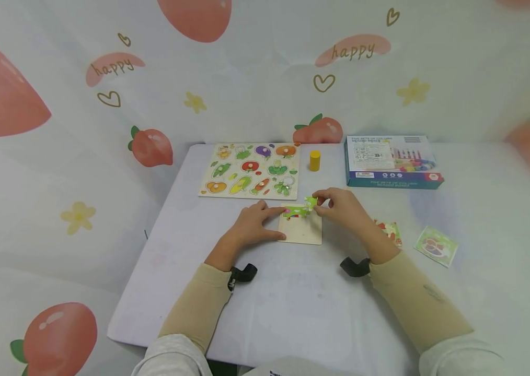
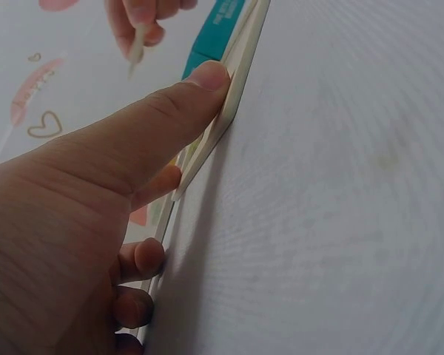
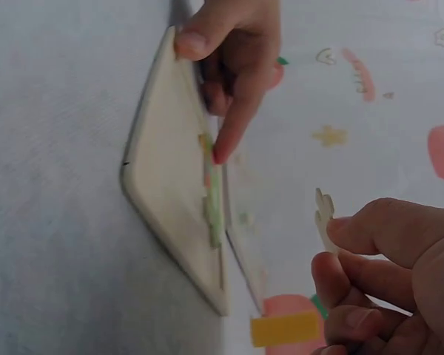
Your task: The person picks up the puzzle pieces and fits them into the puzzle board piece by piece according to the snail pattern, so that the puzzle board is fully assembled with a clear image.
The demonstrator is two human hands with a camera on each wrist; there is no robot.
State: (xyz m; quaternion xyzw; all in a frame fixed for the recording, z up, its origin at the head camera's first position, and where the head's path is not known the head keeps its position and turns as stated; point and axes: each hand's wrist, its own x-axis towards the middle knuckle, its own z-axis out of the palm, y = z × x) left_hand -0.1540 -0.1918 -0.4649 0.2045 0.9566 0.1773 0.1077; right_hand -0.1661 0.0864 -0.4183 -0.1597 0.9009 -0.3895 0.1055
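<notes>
In the head view, a thin wooden puzzle board (image 1: pixel 300 234) lies on the table with green puzzle pieces (image 1: pixel 297 212) along its far side. My left hand (image 1: pixel 256 223) rests on its left side: the straight index finger touches the piece at the far left corner, and the thumb presses the near left corner. Between thumb and index finger, my right hand (image 1: pixel 340 208) pinches a small green puzzle piece (image 1: pixel 311 202) over the far right corner. That puzzle piece (image 3: pixel 324 220) appears edge-on and apart from the board (image 3: pixel 166 170) in the right wrist view.
Behind the board lies a wooden vegetable puzzle (image 1: pixel 251 171). A yellow cylinder (image 1: pixel 314 161) stands beside it, left of a blue-and-white box (image 1: pixel 393 162). To the right are a red-and-green picture card (image 1: pixel 392 233), partly behind my right forearm, and another picture card (image 1: pixel 437 246).
</notes>
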